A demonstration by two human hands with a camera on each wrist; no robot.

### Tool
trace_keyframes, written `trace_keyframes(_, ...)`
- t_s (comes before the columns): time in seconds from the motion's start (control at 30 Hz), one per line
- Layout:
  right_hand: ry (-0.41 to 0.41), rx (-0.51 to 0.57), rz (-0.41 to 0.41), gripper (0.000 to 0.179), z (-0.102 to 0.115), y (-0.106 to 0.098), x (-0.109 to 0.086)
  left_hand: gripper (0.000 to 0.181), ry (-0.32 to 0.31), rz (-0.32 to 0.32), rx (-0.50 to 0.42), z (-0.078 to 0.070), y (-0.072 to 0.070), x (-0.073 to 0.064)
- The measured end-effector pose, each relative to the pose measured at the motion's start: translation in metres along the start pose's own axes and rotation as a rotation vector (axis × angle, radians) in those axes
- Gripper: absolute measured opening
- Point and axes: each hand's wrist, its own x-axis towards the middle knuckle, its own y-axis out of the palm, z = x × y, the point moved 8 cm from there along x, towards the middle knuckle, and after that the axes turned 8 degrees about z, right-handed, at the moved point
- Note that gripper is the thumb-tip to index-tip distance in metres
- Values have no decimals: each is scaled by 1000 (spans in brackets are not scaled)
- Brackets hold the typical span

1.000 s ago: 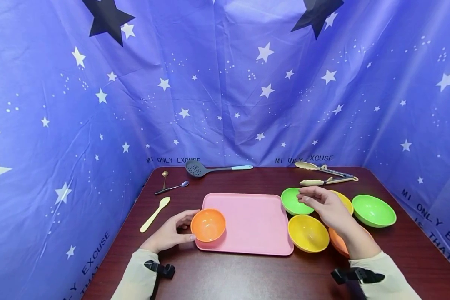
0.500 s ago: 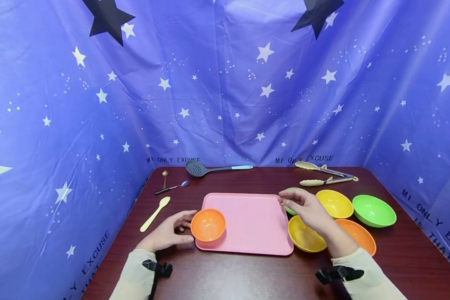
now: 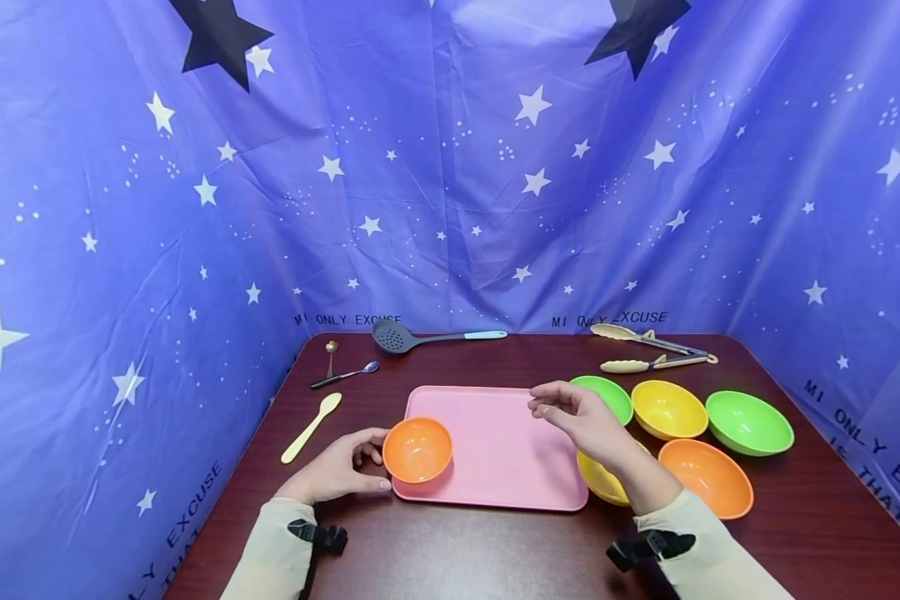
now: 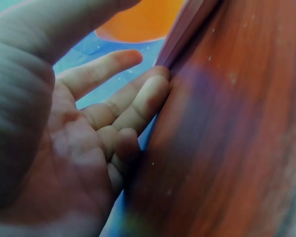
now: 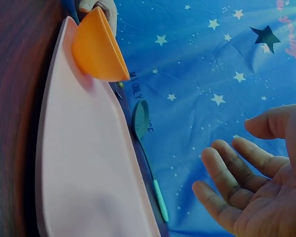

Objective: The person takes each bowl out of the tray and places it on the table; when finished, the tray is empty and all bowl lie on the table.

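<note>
A small orange bowl (image 3: 417,450) stands upright on the left end of the pink tray (image 3: 506,467). Beside the bowl is my left hand (image 3: 339,467), its thumb and fingers spread loosely at the tray's left edge. The left wrist view has the fingertips (image 4: 158,89) right at the tray's rim, below the bowl. My right hand (image 3: 581,421) hovers over the tray's right side, holding nothing. It partly covers a yellow bowl (image 3: 603,479) and a green bowl (image 3: 603,398). In the right wrist view its fingers (image 5: 219,175) are loosely bent and apart.
Right of the tray sit another yellow bowl (image 3: 669,408), a larger green bowl (image 3: 750,423) and a larger orange bowl (image 3: 705,477). Tongs (image 3: 652,348) and a skimmer (image 3: 397,337) lie along the back. A cream spoon (image 3: 312,427) and two small spoons are at left.
My right hand has moved left from above the bowls to over the tray's right side, uncovering the orange and yellow bowls at right. The left hand and small orange bowl have stayed about in place.
</note>
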Motion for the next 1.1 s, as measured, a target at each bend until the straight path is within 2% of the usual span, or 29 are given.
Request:
trace_keyframes(0.37,58,71,16,28,-7,25,15,69,-31,-16,23,-1,2,-1)
trace_keyframes(0.53,54,59,17,28,-7,34,21,69,-25,-18,29,-2,2,0)
trace_keyframes(0.8,31,-18,14,27,-6,46,31,67,-14,-26,40,1,2,1)
trace_keyframes(1.1,66,47,32,31,-21,64,46,66,-1,-41,45,-1,1,2)
